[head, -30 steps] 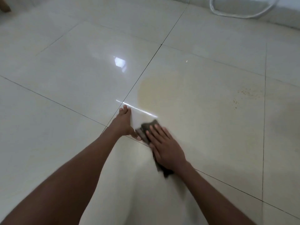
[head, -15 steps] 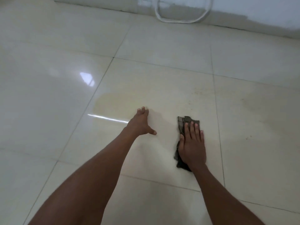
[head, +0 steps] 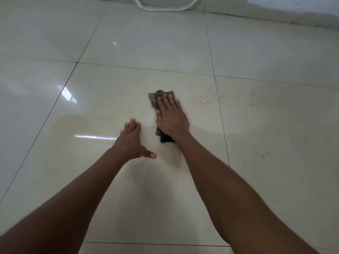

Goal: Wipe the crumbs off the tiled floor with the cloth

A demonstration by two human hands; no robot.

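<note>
The dark folded cloth is pressed flat under the spread right hand; scattered orange crumbs lie just rightward, nearer it than the splayed left hand.

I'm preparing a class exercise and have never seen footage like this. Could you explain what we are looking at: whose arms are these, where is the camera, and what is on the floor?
There is no machine: a person wears a camera on the head, looking down at their own arms. The right hand lies flat on a dark cloth, pressing it to the tiled floor. The left hand rests on the floor beside it, holding nothing. Yellowish crumbs lie scattered to the right of the cloth. A white loop, perhaps a cable, lies near the far wall.
</note>
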